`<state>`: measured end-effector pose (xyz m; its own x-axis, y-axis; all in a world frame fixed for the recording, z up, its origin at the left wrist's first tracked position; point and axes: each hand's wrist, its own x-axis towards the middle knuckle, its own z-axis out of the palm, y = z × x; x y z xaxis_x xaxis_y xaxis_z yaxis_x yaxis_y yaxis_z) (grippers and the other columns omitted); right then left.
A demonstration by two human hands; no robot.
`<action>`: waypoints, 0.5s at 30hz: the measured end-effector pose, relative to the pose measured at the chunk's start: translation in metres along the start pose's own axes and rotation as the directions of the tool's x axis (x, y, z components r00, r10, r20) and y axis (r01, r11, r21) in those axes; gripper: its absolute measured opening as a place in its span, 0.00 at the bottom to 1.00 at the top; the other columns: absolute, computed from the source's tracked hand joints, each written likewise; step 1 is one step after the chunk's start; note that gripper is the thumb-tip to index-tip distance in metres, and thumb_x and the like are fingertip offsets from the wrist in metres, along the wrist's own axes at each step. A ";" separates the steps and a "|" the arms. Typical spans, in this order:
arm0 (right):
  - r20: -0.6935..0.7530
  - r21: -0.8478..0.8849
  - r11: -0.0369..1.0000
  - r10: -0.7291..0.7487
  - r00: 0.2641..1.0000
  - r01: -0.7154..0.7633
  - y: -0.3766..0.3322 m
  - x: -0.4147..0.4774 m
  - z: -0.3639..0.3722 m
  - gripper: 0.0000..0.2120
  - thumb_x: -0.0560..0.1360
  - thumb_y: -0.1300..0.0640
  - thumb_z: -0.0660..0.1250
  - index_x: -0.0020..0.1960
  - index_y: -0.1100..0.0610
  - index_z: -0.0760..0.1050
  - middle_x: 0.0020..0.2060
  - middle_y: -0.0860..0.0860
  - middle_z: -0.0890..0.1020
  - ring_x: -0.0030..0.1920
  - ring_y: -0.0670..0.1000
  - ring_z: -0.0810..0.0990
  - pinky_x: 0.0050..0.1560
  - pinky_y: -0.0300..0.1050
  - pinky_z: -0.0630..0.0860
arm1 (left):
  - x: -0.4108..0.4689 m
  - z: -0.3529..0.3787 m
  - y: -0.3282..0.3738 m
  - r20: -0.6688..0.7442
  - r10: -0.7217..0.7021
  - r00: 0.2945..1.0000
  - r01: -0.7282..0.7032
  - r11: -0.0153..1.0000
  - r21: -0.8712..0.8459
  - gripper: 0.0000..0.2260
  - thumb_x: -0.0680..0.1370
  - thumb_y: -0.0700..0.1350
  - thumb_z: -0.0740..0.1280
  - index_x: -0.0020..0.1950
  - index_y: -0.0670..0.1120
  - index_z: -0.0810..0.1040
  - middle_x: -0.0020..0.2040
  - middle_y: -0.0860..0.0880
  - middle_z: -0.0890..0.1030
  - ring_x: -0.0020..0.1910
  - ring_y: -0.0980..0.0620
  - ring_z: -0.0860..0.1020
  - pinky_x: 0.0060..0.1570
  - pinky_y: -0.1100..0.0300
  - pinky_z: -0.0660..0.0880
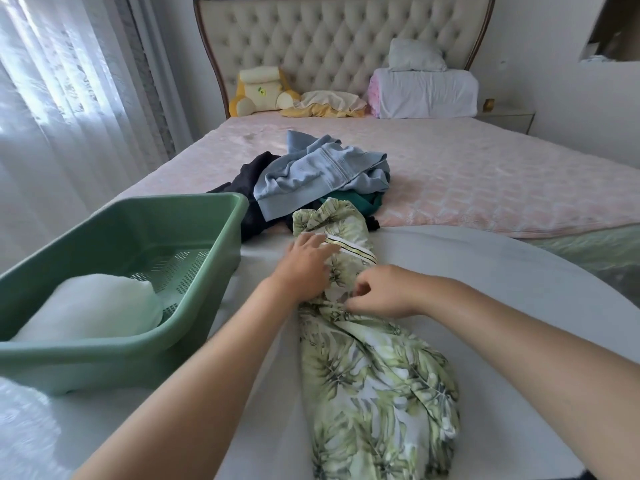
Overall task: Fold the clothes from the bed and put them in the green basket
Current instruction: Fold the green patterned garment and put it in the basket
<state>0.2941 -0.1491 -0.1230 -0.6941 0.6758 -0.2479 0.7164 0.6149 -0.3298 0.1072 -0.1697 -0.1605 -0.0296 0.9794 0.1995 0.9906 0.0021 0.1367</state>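
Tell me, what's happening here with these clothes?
A person is folding laundry on the bed. Their left hand presses flat on a leaf-print garment while the right hand pinches its fabric near the middle. The green basket beside it holds one white item. A pile of light blue and dark clothes lies unfolded behind.

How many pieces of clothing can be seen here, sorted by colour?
Leaf-print piece: 1
Light blue piece: 1
Black piece: 1 (the pile may hide more)
Dark green piece: 1
White piece, in the basket: 1
Total: 5
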 end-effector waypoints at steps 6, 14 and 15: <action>0.329 0.154 0.951 0.208 0.921 -0.269 0.015 -0.034 -0.009 0.28 0.76 0.39 0.69 0.67 0.56 0.70 0.53 0.58 0.77 0.42 0.56 0.81 0.34 0.45 0.78 | -0.043 -0.013 0.034 0.194 0.135 0.972 -0.077 0.956 -0.284 0.11 0.78 0.45 0.65 0.55 0.55 0.84 0.58 0.56 0.80 0.59 0.54 0.74 0.65 0.52 0.71; 0.437 0.118 0.959 0.182 0.881 -0.257 0.022 -0.066 -0.020 0.17 0.74 0.48 0.74 0.38 0.56 0.70 0.27 0.51 0.67 0.25 0.51 0.62 0.29 0.42 0.58 | -0.101 -0.023 0.034 0.237 0.085 0.968 -0.022 0.966 -0.257 0.13 0.76 0.49 0.71 0.60 0.52 0.79 0.56 0.55 0.78 0.55 0.55 0.76 0.57 0.63 0.71; 0.400 0.126 0.968 0.150 0.904 -0.216 0.018 -0.068 -0.022 0.19 0.73 0.48 0.75 0.35 0.55 0.69 0.28 0.51 0.67 0.27 0.51 0.62 0.30 0.42 0.60 | -0.103 -0.021 0.035 0.198 0.084 0.977 -0.032 0.967 -0.251 0.11 0.76 0.48 0.72 0.58 0.51 0.79 0.53 0.55 0.79 0.53 0.54 0.76 0.53 0.64 0.70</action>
<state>0.3559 -0.1748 -0.0922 -0.5485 0.5407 -0.6379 0.8348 0.3976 -0.3807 0.1418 -0.2745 -0.1558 0.0803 0.9967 0.0144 0.9258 -0.0799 0.3695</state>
